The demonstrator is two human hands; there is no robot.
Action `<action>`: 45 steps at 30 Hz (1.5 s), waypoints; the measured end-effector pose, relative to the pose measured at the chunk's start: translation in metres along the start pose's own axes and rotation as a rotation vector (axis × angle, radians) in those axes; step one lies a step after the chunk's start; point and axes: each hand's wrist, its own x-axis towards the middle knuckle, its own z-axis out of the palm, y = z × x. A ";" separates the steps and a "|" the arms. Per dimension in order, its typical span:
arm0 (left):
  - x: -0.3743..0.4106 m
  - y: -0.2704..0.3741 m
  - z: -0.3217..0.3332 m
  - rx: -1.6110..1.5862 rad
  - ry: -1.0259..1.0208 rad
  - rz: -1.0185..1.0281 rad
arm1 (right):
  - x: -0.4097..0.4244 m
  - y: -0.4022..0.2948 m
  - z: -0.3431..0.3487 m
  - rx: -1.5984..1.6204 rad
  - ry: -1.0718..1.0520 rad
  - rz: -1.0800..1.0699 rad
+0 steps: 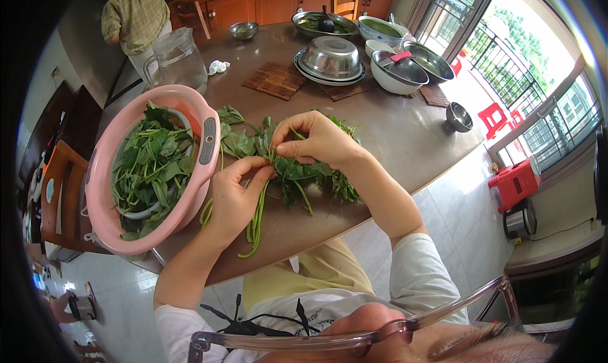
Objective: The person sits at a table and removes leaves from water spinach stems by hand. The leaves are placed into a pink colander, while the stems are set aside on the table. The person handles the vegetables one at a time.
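Both my hands meet over a pile of leafy green vegetable stems [304, 173] on the brown table. My left hand [240, 192] pinches a green stem between thumb and fingertips, with long pale green stalks [256, 220] hanging below it. My right hand [316, 139] pinches the same bunch just above and to the right, its fingers curled around a thin stem. To the left stands a pink plastic basin [97, 206] with a grey grip, holding many picked leaves and tender stems [154, 158].
A glass pitcher [178, 61], crumpled tissue [218, 67], woven mats [274, 80], a steel bowl upturned on plates [331, 56], a lidded white pot [399, 75] and a small dark bowl [459, 117] stand on the table [403, 139]. A person [135, 23] is at the far left.
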 end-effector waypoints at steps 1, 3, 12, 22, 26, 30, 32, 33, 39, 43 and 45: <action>0.001 0.001 0.000 -0.003 -0.020 -0.016 | 0.001 0.003 -0.003 0.118 -0.002 0.025; 0.001 0.002 -0.001 -0.009 -0.058 -0.050 | 0.003 0.010 -0.007 0.201 0.016 -0.048; 0.002 -0.007 0.004 -0.274 -0.134 -0.187 | -0.006 -0.014 -0.066 0.513 0.451 -0.713; 0.003 -0.010 -0.002 -0.299 -0.107 -0.206 | 0.001 -0.004 0.012 -0.789 0.215 -0.560; 0.003 -0.013 -0.002 -0.297 -0.110 -0.172 | 0.002 0.002 0.011 -0.839 0.188 -0.569; 0.004 -0.014 -0.002 -0.311 -0.112 -0.157 | 0.003 0.004 0.014 -0.786 0.230 -0.565; 0.004 -0.014 -0.002 -0.327 -0.116 -0.162 | 0.004 0.002 0.018 -0.743 0.235 -0.558; 0.004 -0.014 -0.002 -0.334 -0.113 -0.155 | 0.003 0.002 0.017 -0.744 0.217 -0.556; 0.006 -0.010 -0.005 -0.308 -0.144 -0.202 | 0.001 0.004 0.020 -0.873 0.271 -0.646; 0.006 -0.006 -0.003 -0.380 -0.162 -0.227 | 0.001 0.007 0.023 -0.967 0.298 -0.779; 0.006 -0.006 -0.002 -0.437 -0.144 -0.211 | 0.001 0.007 0.022 -0.974 0.236 -0.799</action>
